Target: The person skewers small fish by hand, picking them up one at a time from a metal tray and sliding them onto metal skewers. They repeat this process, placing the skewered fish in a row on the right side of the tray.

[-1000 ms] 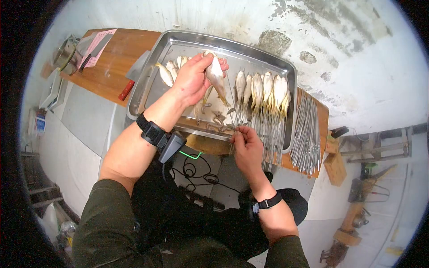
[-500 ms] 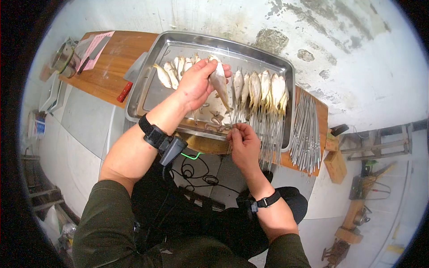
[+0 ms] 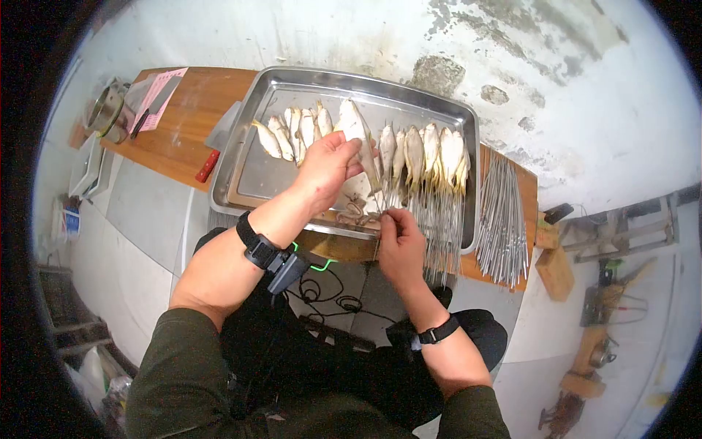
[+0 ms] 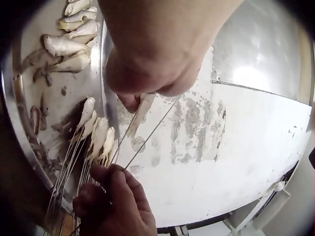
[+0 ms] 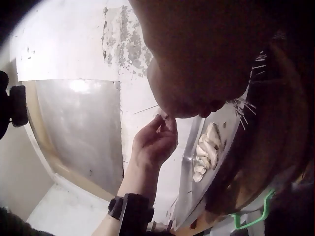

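Fish [image 3: 354, 121] was gripped in L hand [image 3: 325, 170], long axis slanting, tail twd R hand [image 3: 401, 249], which pinched thin rods [image 4: 147, 139] nr tray's [image 3: 365, 80] near edge.

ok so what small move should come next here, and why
Perhaps ease the right hand to bring the outer thin grey metal skewer closer to the pale silvery fish. The left hand has the fish in its grip, while the left wrist view shows that skewer slanting past the tail, apart from it.
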Motion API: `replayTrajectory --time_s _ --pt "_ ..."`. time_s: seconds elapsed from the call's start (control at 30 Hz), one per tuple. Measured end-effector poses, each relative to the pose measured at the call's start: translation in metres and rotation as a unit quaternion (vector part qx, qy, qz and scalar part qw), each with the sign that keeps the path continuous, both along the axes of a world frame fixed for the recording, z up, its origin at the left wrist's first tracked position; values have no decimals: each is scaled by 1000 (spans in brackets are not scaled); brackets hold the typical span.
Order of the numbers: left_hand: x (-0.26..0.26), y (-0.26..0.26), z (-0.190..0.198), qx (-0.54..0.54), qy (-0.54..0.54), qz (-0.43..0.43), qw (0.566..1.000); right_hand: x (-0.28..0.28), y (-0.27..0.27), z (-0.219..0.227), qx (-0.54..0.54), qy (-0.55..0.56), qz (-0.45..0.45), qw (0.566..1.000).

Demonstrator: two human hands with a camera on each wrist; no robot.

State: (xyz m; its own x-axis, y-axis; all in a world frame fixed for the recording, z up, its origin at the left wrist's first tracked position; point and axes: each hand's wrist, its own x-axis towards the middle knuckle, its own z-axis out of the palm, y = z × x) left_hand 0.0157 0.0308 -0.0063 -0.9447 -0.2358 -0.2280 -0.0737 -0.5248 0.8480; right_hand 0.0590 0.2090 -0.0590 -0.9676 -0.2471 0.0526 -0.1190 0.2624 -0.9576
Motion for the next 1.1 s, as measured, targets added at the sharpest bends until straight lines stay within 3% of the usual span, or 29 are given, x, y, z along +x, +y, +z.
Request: replayTrajectory --time_s 0.07,0.2,0.33,0.4,0.6,1.1 --pt "-8 -11 -13 25 6 6 1000 -3 6 -4 56 108 -43 992" --pt "-10 -25 9 73 12 31 997 -4 14 12 60 107 -60 991" --pt "-17 -39 3 63 47 27 997 -3 20 17 90 129 -23 987" --pt "-16 -39 7 52 29 52 997 -2 20 21 102 194 24 975" --pt "-19 -47 1 46 45 31 997 10 20 29 99 122 58 986" --pt "-15 -44 14 -12 40 40 998 10 24 24 115 171 60 977"
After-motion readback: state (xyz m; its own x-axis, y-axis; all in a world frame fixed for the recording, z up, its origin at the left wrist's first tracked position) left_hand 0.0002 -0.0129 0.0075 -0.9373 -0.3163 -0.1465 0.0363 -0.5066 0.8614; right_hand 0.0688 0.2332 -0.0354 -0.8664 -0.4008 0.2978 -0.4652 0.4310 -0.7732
